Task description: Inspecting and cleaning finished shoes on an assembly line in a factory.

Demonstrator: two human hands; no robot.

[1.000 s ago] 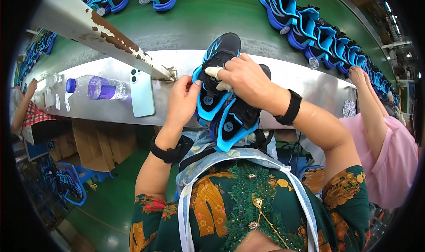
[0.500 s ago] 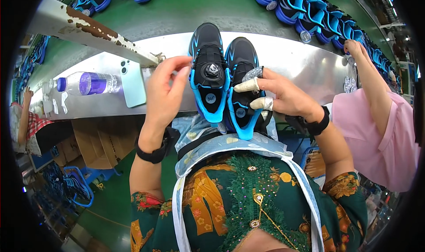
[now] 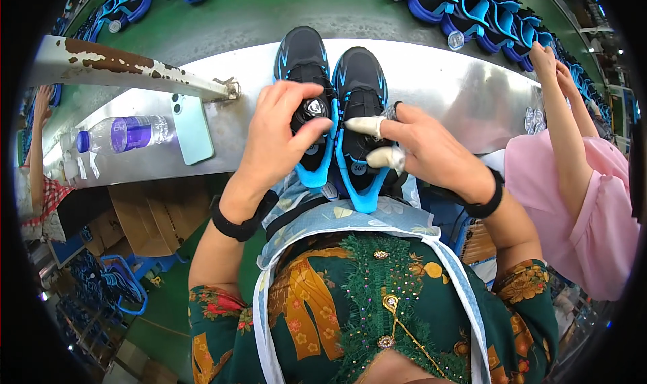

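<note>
Two black running shoes with bright blue collars stand side by side at the table's near edge, toes pointing away. On the left shoe (image 3: 301, 49), a round black dial (image 3: 312, 107) with a shiny cap sits between the curved thumb and index finger of my left hand (image 3: 273, 131). My right hand (image 3: 431, 148) is on the right shoe (image 3: 361, 74), its thumb and forefinger in whitish finger covers over the lacing and opening. The palm and fingers hide that shoe's outer side. Black bands circle both my wrists.
Left on the metal table (image 3: 472, 91) are a pale green phone (image 3: 193, 129) and a purple-labelled bottle (image 3: 131, 134). A rusty white post (image 3: 135, 67) slants above them. More shoes (image 3: 465, 16) line the green belt (image 3: 290, 3). A co-worker in pink (image 3: 566, 202) reaches there at right.
My left hand has moved right, from beside the left shoe to around its dial. My right hand stays at the right shoe. The view has shifted slightly.
</note>
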